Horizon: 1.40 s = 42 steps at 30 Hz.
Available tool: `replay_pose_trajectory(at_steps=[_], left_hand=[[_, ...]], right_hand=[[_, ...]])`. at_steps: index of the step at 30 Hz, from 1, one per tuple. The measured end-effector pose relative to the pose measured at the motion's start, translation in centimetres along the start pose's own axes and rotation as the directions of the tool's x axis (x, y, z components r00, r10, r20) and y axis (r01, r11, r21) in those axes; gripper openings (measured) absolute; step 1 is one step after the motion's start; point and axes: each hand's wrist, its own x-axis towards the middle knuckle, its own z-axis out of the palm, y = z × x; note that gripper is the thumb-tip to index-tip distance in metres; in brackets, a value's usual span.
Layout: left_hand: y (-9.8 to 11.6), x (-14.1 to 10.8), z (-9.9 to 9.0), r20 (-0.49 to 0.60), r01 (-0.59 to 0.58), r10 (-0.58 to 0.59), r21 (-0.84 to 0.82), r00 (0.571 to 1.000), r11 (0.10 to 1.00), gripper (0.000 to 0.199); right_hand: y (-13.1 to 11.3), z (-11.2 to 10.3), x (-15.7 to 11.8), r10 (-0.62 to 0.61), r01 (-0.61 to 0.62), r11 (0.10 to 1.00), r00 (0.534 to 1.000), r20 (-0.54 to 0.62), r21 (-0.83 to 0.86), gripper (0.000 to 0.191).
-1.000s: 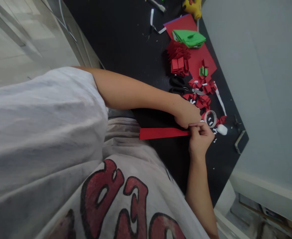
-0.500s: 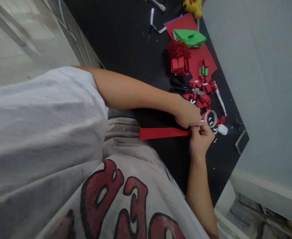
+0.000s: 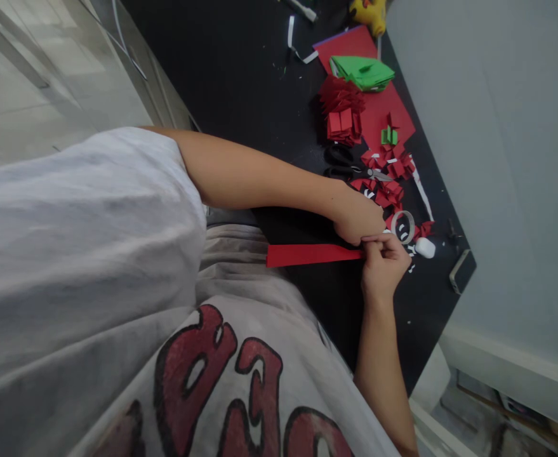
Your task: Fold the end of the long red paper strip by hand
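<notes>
A long red paper strip [image 3: 314, 254] stretches from near my lap across the dark table edge to my hands. At its far end my right hand [image 3: 384, 265] is closed, with thumb and fingertips pinching the paper. My left hand [image 3: 360, 214] is curled against the right fingertips, also closed at that end of the strip; its fingertips are mostly hidden beneath it. Just beyond both hands stands a roll of tape [image 3: 393, 226], beside a white rounded case [image 3: 425, 248]. Folded red paper pieces [image 3: 391, 192] lie close past my left hand.
Black-handled scissors [image 3: 350, 171] rest on the black table [image 3: 240, 76] near folded red pieces. Farther up are a red pleated paper stack [image 3: 343, 120], green folded paper [image 3: 362, 73], red sheets [image 3: 388, 108] and a yellow toy [image 3: 370, 14]. A phone [image 3: 462, 271] lies by the wall.
</notes>
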Motion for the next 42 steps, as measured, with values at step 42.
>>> replay_pose_trajectory(at_steps=[42], left_hand=[[0.13,-0.24,-0.25,0.032,-0.054,0.051,0.100,0.998,0.994,0.025]], right_hand=[[-0.05,0.08,0.01,-0.011,0.011,1.000,1.000,0.005,0.008,0.010]])
